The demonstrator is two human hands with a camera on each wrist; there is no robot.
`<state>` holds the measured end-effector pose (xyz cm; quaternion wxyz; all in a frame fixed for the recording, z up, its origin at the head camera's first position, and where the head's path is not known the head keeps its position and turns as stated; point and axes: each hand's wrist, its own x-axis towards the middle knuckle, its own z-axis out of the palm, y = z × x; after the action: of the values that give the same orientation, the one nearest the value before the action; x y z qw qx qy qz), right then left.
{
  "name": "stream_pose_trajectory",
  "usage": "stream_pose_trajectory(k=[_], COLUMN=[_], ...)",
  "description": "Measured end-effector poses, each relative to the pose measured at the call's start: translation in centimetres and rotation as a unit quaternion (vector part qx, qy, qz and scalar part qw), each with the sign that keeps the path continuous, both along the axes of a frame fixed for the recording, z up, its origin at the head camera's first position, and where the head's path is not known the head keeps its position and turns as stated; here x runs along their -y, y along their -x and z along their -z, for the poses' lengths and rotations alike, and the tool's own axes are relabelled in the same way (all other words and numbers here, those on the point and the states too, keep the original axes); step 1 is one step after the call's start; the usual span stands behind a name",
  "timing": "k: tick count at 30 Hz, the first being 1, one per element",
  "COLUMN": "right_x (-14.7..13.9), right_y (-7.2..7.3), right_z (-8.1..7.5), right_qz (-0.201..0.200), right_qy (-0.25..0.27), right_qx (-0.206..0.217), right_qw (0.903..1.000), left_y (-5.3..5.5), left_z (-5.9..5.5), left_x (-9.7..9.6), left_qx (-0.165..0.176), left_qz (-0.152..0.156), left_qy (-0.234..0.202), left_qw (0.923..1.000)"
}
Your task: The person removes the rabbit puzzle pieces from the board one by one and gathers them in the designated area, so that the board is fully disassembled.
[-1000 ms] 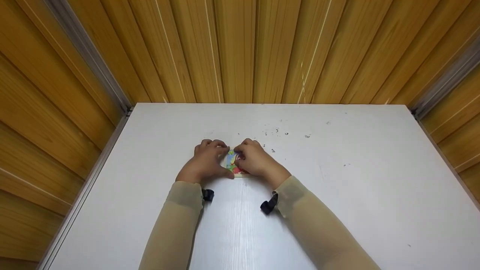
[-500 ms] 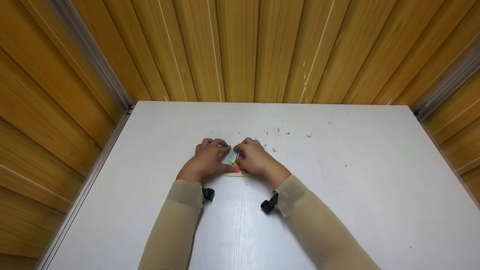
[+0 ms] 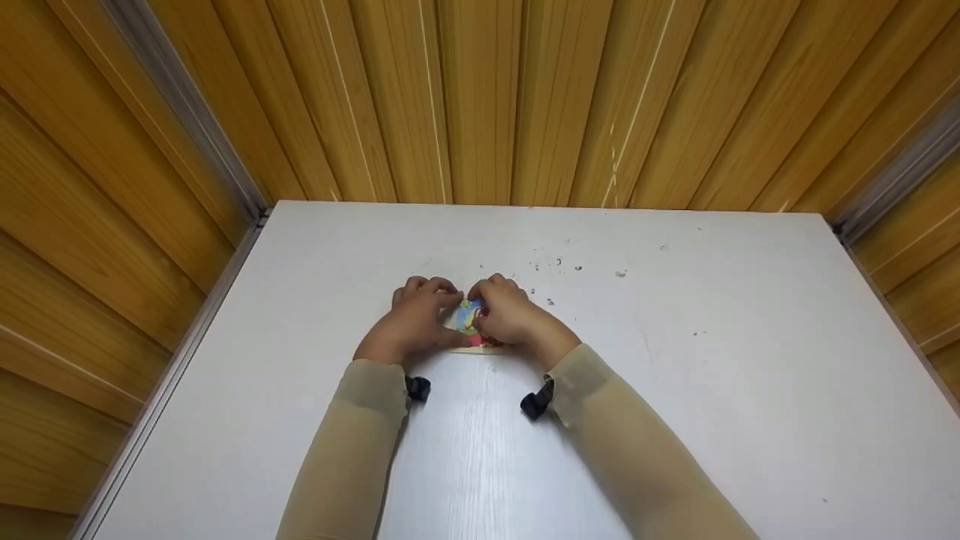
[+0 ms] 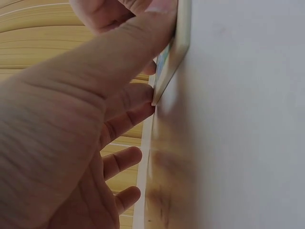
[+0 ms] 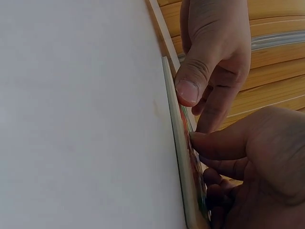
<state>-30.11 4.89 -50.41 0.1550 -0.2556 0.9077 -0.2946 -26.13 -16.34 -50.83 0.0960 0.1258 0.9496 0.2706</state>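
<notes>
Item: one thin, flat, square-cornered board with pale wood-coloured edges and a printed face in blue, yellow, green and red [image 3: 466, 321] — lying face up on the white tabletop [image 3: 300, 345], between the two hands, right half largely covered.

Left hand [image 3: 415, 321]: grasping the board at its left part, thumb over the near edge, a forefinger at the far side; the outer fingers spread apart, off the board.

Right hand [image 3: 511, 311]: bent over the right part of the board, thumb tip touching the printed face, fingers curled toward the far side. Whether it pinches a separate piece cannot be told.

Sleeves: two, beige, at left [image 3: 341, 457] and right [image 3: 645, 457], each with a small black device at the inner cuff — left device [image 3: 418, 388], right device [image 3: 535, 403].

Surroundings: small dark marks [image 3: 578, 268] on the tabletop, far and right of the hands; yellow-brown wood-patterned panelling [image 3: 480, 112] along the far side; grey metal posts at far left [image 3: 187, 109] and far right [image 3: 904, 165].
</notes>
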Motion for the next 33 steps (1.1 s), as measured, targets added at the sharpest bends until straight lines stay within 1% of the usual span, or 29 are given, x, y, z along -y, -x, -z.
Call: stream_pose_trajectory(k=[5, 7, 16, 18, 25, 28, 33], right_x=[0.0, -0.1, -0.7, -0.8, -0.9, -0.9, -0.8], right_y=[0.3, 0.5, 0.6, 0.8, 2.1, 1.8, 0.6], right_z=[-0.1, 0.1, 0.4, 0.8, 3.4, 3.2, 1.8], right_qz=[0.012, 0.016, -0.002, -0.003, -0.002, -0.001, 0.012], right_qy=[0.001, 0.006, 0.018, 0.026, 0.052, 0.062, 0.084], right_qx=[0.013, 0.016, 0.01, 0.01, -0.011, -0.01, 0.016], right_qw=[0.9998, 0.9997, 0.9998, 0.9996, 0.9986, 0.998, 0.9963], left_y=[0.2, 0.3, 0.3, 0.3, 0.2, 0.2, 0.3], left_z=[-0.1, -0.1, 0.1, 0.1, 0.1, 0.1, 0.2], left_x=[-0.1, -0.2, -0.2, -0.1, -0.1, -0.1, -0.1], left_qx=[-0.006, -0.009, -0.012, -0.01, -0.014, -0.016, -0.015], left_qz=[-0.004, -0.005, -0.004, -0.007, -0.007, -0.007, -0.009], left_qy=[0.0, 0.0, -0.005, -0.007, -0.005, -0.002, -0.005], left_qw=[1.0, 1.0, 0.9999, 0.9999, 0.9999, 0.9998, 0.9998])
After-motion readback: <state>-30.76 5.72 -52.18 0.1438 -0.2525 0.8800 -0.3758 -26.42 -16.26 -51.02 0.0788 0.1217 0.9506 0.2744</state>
